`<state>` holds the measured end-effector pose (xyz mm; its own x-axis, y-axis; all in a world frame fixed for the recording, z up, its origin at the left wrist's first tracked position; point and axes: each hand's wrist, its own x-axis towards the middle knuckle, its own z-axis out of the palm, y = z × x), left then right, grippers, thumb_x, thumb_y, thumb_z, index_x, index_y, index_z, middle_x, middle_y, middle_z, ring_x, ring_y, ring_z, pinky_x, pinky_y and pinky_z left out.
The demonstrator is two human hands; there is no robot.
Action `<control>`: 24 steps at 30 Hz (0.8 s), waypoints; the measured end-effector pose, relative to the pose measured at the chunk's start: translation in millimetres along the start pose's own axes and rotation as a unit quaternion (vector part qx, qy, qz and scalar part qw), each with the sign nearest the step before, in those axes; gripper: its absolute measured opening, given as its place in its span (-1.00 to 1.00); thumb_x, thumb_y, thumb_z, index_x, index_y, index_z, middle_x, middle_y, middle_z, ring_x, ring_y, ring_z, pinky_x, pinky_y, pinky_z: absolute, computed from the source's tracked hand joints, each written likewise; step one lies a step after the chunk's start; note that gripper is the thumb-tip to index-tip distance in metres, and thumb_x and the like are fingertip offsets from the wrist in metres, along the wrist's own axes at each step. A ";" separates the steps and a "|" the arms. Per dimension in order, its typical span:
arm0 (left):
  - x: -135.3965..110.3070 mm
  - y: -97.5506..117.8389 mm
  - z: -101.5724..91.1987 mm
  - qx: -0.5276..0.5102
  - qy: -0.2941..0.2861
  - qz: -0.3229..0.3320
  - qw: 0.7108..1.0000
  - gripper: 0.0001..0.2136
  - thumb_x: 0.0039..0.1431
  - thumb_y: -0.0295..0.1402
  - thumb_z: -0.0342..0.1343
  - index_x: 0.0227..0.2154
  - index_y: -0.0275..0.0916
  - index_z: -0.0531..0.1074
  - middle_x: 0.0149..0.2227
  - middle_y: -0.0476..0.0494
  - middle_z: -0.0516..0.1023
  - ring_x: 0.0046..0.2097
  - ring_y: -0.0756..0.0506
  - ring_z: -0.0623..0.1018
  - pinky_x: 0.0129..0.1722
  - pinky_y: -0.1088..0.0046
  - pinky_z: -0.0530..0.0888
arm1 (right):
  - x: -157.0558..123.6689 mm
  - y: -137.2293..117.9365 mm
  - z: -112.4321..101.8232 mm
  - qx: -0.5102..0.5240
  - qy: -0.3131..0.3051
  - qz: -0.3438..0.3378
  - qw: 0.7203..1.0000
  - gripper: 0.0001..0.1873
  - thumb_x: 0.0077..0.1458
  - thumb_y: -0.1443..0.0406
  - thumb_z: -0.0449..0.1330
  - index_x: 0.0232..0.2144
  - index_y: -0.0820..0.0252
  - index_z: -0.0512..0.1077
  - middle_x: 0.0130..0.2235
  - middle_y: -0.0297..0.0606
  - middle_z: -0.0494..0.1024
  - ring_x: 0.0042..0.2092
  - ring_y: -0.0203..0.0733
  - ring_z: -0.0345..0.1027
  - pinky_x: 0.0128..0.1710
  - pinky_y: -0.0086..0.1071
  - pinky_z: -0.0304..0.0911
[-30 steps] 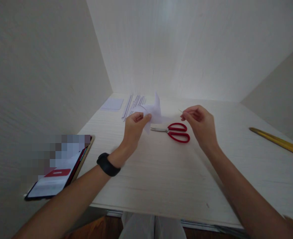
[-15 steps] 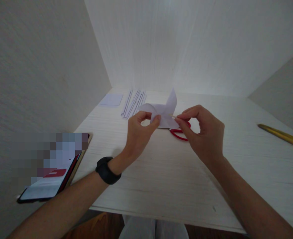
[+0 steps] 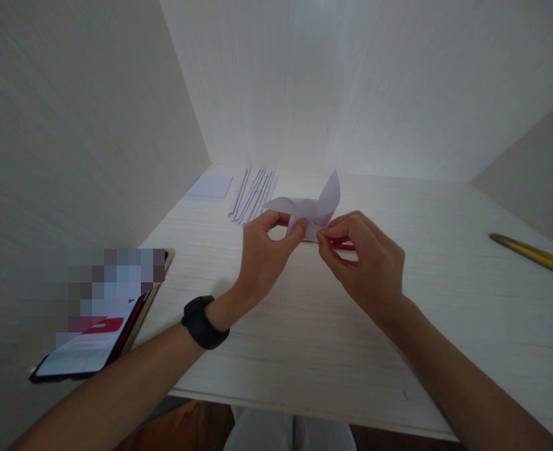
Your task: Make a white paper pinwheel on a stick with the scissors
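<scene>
A white paper pinwheel (image 3: 304, 207) with curled blades is pinched by my left hand (image 3: 269, 250), thumb on its near face. The fingers of my right hand (image 3: 365, 257) are closed on a thin pale toothpick (image 3: 314, 225), its tip against the middle of the pinwheel. Most of the toothpick is hidden by the fingertips. Behind my right hand, a red scissors handle (image 3: 347, 247) shows in part; the rest of the scissors is covered.
Several folded white paper strips (image 3: 252, 197) lie at the back left, beside a flat paper square (image 3: 210, 186). A phone (image 3: 102, 326) leans at the left edge. On the right lies a yellow, pointed long object (image 3: 534, 254). Pale walls enclose the white table (image 3: 276, 351).
My right hand has moved left and slightly down, bringing the toothpick further in to the pinwheel's middle. The scissors handle is now more covered. My left hand has hardly moved.
</scene>
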<state>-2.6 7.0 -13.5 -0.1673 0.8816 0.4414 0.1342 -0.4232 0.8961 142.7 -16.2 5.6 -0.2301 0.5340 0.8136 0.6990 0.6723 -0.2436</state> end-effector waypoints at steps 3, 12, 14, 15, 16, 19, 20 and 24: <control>-0.4 0.8 -0.1 0.015 0.003 0.006 1.000 -0.90 -0.02 -0.33 0.24 -0.49 -0.26 0.52 -0.43 -0.08 0.59 -0.33 -0.07 0.54 -0.20 0.38 0.45 | -0.2 -0.9 1.5 0.001 0.002 0.011 1.000 -0.83 0.07 0.44 0.14 -0.49 0.13 0.27 -0.46 -0.33 0.46 -0.40 -0.28 0.35 -0.41 -0.41 0.26; 1.7 1.4 -1.7 0.066 0.017 0.013 0.998 -0.89 -0.01 -0.32 0.23 -0.49 -0.25 0.52 -0.44 -0.08 0.60 -0.33 -0.08 0.55 -0.21 0.37 0.43 | -0.6 -1.1 2.4 0.064 -0.023 0.091 0.994 -0.91 0.09 0.34 0.23 -0.42 0.13 0.36 -0.40 -0.36 0.52 -0.37 -0.29 0.42 -0.36 -0.42 0.30; 1.7 1.3 -1.7 0.064 0.015 0.014 0.998 -0.90 -0.01 -0.32 0.23 -0.49 -0.25 0.53 -0.44 -0.08 0.60 -0.33 -0.08 0.55 -0.22 0.38 0.43 | 0.0 -1.2 2.2 0.088 -0.029 0.117 0.989 -0.90 0.08 0.31 0.25 -0.42 0.13 0.37 -0.40 -0.36 0.53 -0.36 -0.28 0.42 -0.36 -0.41 0.31; 1.7 1.5 -1.7 0.066 0.014 0.015 0.998 -0.90 -0.01 -0.32 0.23 -0.48 -0.24 0.53 -0.44 -0.07 0.60 -0.33 -0.08 0.55 -0.22 0.38 0.43 | 0.5 -1.3 2.1 0.096 -0.030 0.125 0.987 -0.89 0.08 0.29 0.25 -0.43 0.13 0.37 -0.40 -0.36 0.52 -0.37 -0.28 0.42 -0.37 -0.41 0.30; 1.5 1.9 -1.6 0.069 0.013 0.016 0.997 -0.90 -0.01 -0.32 0.23 -0.48 -0.24 0.53 -0.44 -0.07 0.60 -0.33 -0.08 0.55 -0.22 0.37 0.43 | 1.0 -1.4 2.2 0.099 -0.030 0.127 0.986 -0.88 0.08 0.27 0.25 -0.44 0.13 0.36 -0.40 -0.36 0.51 -0.37 -0.28 0.40 -0.37 -0.39 0.30; 1.1 3.2 -1.1 0.076 0.005 0.014 0.997 -0.90 0.00 -0.33 0.22 -0.48 -0.25 0.53 -0.44 -0.08 0.60 -0.33 -0.08 0.55 -0.22 0.36 0.43 | 2.3 -0.5 3.6 0.084 -0.017 0.118 0.989 -0.82 0.06 0.22 0.26 -0.47 0.13 0.35 -0.37 -0.33 0.45 -0.34 -0.25 0.34 -0.34 -0.34 0.28; 0.9 3.4 -1.0 0.075 0.000 0.012 0.997 -0.90 0.00 -0.33 0.22 -0.48 -0.26 0.53 -0.44 -0.09 0.60 -0.33 -0.08 0.55 -0.22 0.36 0.43 | 2.3 0.4 4.7 0.077 -0.009 0.117 0.990 -0.81 0.05 0.20 0.27 -0.48 0.13 0.34 -0.35 -0.32 0.42 -0.31 -0.23 0.33 -0.31 -0.32 0.27; 0.9 1.9 -1.2 0.069 -0.008 0.012 0.997 -0.89 0.00 -0.32 0.23 -0.49 -0.26 0.52 -0.43 -0.09 0.60 -0.33 -0.08 0.55 -0.22 0.37 0.43 | -0.7 7.9 11.4 0.091 0.030 0.152 0.984 -0.69 -0.06 0.12 0.32 -0.38 0.11 0.30 -0.22 -0.26 0.36 -0.18 -0.16 0.30 -0.26 -0.29 0.28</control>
<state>-3.6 6.7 -11.3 -0.1461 0.8755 0.4606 0.2720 -0.4121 0.8696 140.7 -5.4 -3.0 0.0149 0.6963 0.7176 0.5953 0.5704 -0.5659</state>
